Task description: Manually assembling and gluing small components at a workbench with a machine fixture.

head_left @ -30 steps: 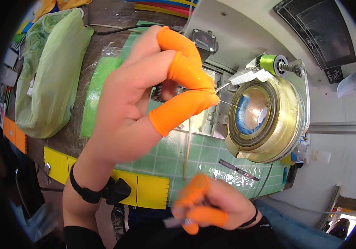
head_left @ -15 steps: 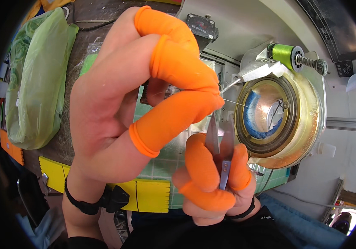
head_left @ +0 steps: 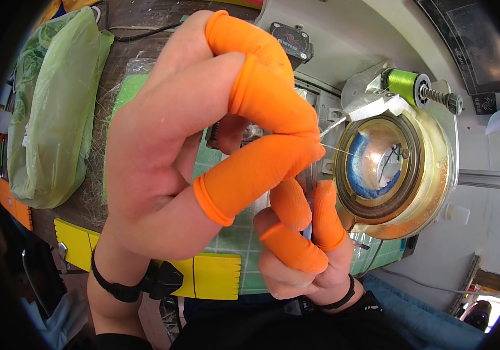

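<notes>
My left hand (head_left: 203, 128), its thumb and fingers in orange finger cots, pinches a fine pale thread (head_left: 336, 148) at the fingertips. The strand runs right toward a round brass-coloured machine ring (head_left: 430, 181) with blue lining its opening. Below those fingertips, my right hand (head_left: 302, 245), also in orange cots, is closed around small metal thread snips (head_left: 307, 231). Fingers cover most of the snips, and their tips are hidden behind my left hand. A thin metal arm (head_left: 334, 126) on the machine ends near my left fingertips.
A green thread spool (head_left: 401, 84) sits above the ring beside a spring. A black motor-like box (head_left: 290, 42) and dark screen (head_left: 471, 46) are on the machine. At left lies a pale green plastic bag (head_left: 57, 122). Yellow strips (head_left: 215, 277) edge the green mat (head_left: 250, 239).
Both hands have shifted slightly, the left rightward and the right upward. The snips' blades, plainly visible before, are now mostly hidden by fingers. The head view has moved a little.
</notes>
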Demonstrator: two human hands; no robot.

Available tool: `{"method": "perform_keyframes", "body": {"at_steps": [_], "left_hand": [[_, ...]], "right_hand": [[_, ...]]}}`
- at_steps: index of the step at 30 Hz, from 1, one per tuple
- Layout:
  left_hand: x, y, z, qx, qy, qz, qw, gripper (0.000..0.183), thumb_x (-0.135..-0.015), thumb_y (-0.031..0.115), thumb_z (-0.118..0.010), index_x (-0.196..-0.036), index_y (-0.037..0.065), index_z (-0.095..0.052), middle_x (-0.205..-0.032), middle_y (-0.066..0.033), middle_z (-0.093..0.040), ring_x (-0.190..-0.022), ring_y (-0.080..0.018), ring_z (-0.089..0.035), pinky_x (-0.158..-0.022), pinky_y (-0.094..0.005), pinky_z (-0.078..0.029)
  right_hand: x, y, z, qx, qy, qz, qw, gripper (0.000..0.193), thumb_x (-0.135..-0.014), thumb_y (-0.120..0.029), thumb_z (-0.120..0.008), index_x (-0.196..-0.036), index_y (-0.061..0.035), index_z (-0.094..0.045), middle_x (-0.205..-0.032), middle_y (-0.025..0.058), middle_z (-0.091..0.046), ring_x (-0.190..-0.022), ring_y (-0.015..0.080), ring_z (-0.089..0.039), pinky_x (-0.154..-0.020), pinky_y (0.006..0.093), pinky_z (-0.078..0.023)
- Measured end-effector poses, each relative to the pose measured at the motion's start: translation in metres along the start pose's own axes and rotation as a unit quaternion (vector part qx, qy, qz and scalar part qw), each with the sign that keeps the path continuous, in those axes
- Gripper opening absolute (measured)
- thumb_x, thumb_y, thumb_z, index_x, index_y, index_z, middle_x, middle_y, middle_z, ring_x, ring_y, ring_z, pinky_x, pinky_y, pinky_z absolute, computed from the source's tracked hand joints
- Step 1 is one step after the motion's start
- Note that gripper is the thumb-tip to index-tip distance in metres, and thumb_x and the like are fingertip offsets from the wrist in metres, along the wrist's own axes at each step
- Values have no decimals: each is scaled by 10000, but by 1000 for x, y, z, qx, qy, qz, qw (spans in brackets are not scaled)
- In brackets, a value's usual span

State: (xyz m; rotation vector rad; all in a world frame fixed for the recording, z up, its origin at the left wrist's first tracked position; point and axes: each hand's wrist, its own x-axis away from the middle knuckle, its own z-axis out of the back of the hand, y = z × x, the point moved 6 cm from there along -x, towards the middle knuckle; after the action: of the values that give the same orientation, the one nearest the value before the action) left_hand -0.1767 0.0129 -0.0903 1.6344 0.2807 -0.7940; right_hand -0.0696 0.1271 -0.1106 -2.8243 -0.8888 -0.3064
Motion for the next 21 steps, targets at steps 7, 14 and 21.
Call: {"method": "perform_keyframes", "body": {"at_steps": [7, 14, 21], "left_hand": [[4, 1, 2, -24, -42, 16, 999, 123, -737, 67, -660, -838, -4, -664, -948, -101, -495, -862, -210, -435, -767, -306, -347], [-9, 22, -1, -106, -54, 36, 992, 132, -752, 85, -676, -849, -4, -660, -978, -97, -489, -869, -206, -439, -777, -314, -352], [-8, 11, 4, 199, 35, 83, 976, 104, -871, 89, -682, -914, 1, -650, -1006, -69, -500, -882, -178, -464, -810, -318, -377]], "right_hand": [[4, 1, 2, 24, -6, -19, 1000, 488, -1094, -522, -293, -1183, -82, -485, -653, -16, -418, -472, 59, -314, -384, 221, -255], [0, 0, 3, 17, 2, -6, 1000, 485, -1090, -522, -307, -1170, -78, -484, -663, -12, -415, -474, 58, -310, -389, 223, -235], [37, 15, 1, 89, -41, -78, 992, 433, -1101, -462, -363, -1135, -50, -493, -640, -11, -410, -492, 68, -325, -422, 229, -249]]}}
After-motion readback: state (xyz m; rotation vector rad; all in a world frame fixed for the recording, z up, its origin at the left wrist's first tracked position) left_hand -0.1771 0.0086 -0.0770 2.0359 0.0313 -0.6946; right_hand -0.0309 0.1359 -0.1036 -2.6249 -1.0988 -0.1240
